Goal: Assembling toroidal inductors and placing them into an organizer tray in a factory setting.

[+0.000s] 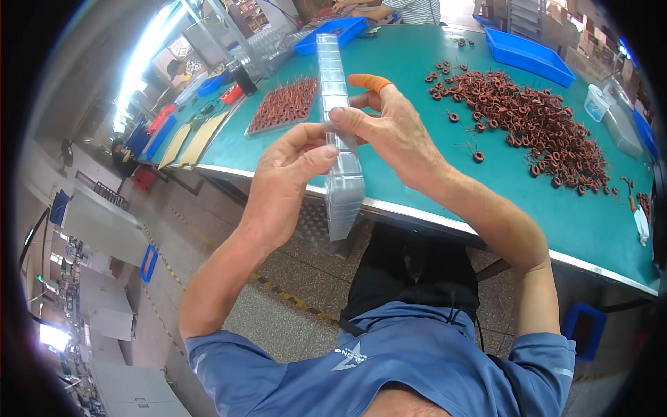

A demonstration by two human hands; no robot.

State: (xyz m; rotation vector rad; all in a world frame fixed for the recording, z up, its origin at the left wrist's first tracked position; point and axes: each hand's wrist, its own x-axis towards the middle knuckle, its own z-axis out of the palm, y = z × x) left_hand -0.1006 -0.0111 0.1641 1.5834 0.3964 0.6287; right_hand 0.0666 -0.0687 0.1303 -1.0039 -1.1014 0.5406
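Between both hands I hold a stack of clear plastic trays [340,132] on edge, its long narrow side toward me, above the table's front edge. My left hand [288,174] grips its near left side with thumb and fingers. My right hand [392,121] pinches it farther up, thumb on the narrow side; an orange cover sits on one finger. Just left of the stack lies a clear tray filled with copper-coloured wound coils [283,104]. To the right spreads a large loose pile of ring-shaped coils [528,125] with wire leads.
The green table [410,167] has a metal front edge. Blue bins [529,57] stand at its far side, with a white tub [595,103] at the right. Cardboard sheets [201,139] lie at the left end. Across the table is another person in a striped shirt [417,10].
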